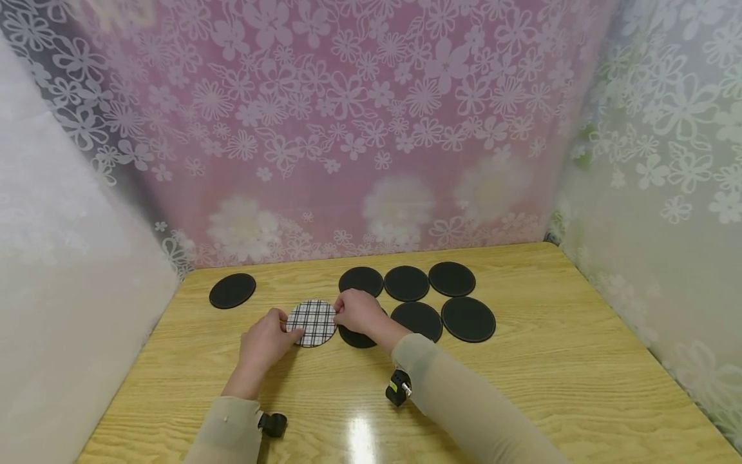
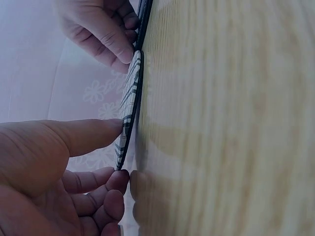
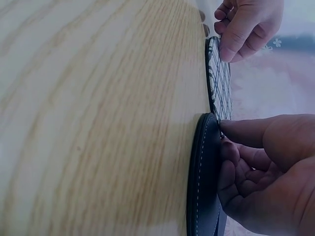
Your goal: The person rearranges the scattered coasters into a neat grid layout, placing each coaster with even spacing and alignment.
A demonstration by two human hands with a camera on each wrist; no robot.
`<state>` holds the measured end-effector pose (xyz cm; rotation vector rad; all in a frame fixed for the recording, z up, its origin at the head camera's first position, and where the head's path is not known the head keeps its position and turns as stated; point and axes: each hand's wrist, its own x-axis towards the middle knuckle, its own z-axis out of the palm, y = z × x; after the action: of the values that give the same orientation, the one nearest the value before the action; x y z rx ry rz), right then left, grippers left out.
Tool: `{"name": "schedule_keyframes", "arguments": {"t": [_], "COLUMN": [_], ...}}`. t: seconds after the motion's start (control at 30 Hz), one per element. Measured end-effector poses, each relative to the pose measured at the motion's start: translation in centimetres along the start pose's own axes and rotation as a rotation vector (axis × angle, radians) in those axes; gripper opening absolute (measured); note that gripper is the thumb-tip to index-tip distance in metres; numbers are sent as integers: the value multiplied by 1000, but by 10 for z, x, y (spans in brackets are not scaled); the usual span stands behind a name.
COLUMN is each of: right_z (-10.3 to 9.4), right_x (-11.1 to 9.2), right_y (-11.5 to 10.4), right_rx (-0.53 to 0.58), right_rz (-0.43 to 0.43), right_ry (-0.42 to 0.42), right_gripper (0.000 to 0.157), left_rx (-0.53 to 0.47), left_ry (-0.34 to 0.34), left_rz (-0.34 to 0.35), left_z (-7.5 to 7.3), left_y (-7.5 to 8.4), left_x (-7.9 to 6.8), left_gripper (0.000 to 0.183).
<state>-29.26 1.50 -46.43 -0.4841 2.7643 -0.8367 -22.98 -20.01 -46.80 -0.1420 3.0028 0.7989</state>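
Observation:
A round coaster with a black-and-white plaid face up lies between my two hands, its left side tilted slightly off the table in the left wrist view. My left hand pinches its left edge, the thumb on the plaid face and fingers at the rim. At the opposite edge, my right hand pinches the rim between thumb and fingers. Under that hand sits a black coaster with pale stitching round its edge, partly hidden by the hand.
Several black coasters stand in two rows to the right, such as the front-right coaster and back-middle coaster. A lone black coaster lies far left on the wooden table. Flowered curtains enclose the back and sides.

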Motion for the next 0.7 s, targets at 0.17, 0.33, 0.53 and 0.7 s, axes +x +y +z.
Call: {"name": "schedule_keyframes", "arguments": {"t": [0.17,0.33,0.53,0.7], "right_z": [-1,-1,-2,-2], "right_x": [1,2,2,2], "right_y": [0,1,2,3], "right_rx": [11,22,14,5], "right_rz": [2,-6,-17,-27], "right_ry": [-7,-14,-23,-22], "right_gripper": [16,16,15,16], "left_rx": [-1,10,19,17], "left_ry": [-3,-7,-8,-12], "left_rz": [-5,-1,2,5], "left_z": [-2,-1,0,-1], "left_y": [2,1,0,1], "left_x": [0,0,0,-1], "left_gripper": [42,42,41,41]}}
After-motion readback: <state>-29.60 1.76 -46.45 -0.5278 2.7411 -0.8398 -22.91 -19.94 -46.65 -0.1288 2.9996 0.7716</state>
